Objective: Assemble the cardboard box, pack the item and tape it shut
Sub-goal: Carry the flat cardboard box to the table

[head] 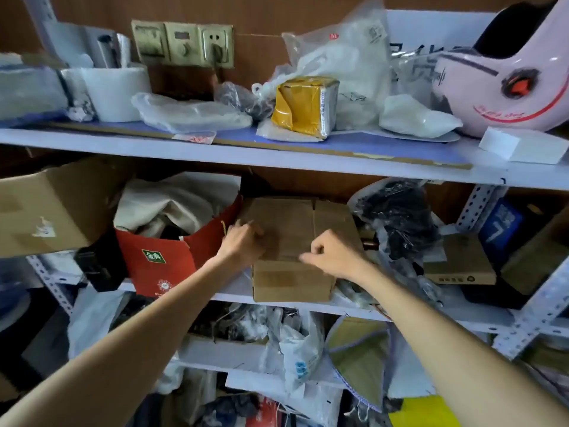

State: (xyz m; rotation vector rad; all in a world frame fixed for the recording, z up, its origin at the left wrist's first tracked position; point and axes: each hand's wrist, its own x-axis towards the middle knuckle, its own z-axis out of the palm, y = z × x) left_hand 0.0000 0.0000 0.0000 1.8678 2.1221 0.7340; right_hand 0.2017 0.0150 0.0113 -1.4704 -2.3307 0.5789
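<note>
A brown cardboard box (292, 238) sits on the middle shelf (234, 292) with its top flaps folded down and meeting at a centre seam. My left hand (243, 241) rests on the box's left top edge with the fingers curled against the flap. My right hand (332, 252) lies on the front right of the top, fingers bent and thumb pointing left along the front edge. Both hands touch the box top; neither holds a separate object that I can see. No tape roll is visible.
A red paper bag (172, 257) with cloth stands left of the box, a large open carton (55, 208) beyond it. Black plastic bags (400, 220) crowd the right. The upper shelf (277, 152) carries a yellow taped parcel (304, 106), plastic bags and a pink helmet (505, 87).
</note>
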